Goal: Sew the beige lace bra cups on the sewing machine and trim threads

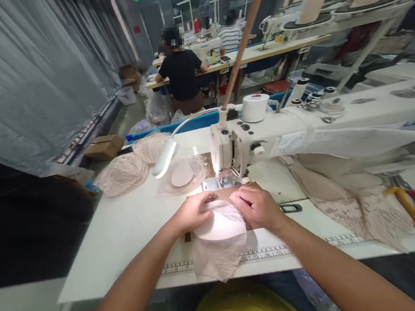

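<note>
At the table [103,250], before a sewing machine [223,147], left hand [194,213] and right hand [259,208] pinched a pale cup [218,225] by opposite edges; it seemed light, soft, creasable, best held there.

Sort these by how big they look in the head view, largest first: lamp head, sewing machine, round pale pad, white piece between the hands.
1. Sewing machine, running out of frame
2. White piece, partly covered
3. Lamp head and round pale pad: too alike to rank
</note>
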The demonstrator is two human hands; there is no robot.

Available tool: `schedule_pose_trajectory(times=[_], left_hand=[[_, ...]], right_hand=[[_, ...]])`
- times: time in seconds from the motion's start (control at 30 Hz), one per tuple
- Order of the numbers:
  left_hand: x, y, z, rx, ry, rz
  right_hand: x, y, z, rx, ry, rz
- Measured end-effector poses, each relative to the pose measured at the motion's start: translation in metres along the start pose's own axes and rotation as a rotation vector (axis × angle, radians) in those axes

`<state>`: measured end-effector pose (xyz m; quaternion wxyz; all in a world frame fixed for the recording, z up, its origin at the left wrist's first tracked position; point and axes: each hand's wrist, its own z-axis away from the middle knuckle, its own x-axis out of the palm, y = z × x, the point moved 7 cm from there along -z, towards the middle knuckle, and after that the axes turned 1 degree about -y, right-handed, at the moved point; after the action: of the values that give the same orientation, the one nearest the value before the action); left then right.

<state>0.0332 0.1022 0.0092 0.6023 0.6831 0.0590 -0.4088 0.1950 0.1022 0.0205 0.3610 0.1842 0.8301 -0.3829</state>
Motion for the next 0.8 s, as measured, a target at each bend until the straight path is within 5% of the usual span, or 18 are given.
schedule_pose_trajectory(times=[0.2,0.43,0.6,0.8], left_hand=[[-0.007,-0.011,-0.030,-0.033,0.163,-0.325],[-0.022,-0.022,-0.037,-0.098,0.253,-0.449],[-0.010,-0.019,-0.040,-0.069,0.158,-0.436],[-0.013,-0.015,-0.038,-0.096,0.155,-0.515]], right_hand=[[0.020,-0.009,0.002,-0.083,-0.257,0.081],[0.022,-0.003,0.001,-0.037,-0.219,0.096],[0.009,-0.007,-0.002,-0.058,-0.108,0.044],[0.020,0.004,-0.002,0.024,-0.198,0.132]])
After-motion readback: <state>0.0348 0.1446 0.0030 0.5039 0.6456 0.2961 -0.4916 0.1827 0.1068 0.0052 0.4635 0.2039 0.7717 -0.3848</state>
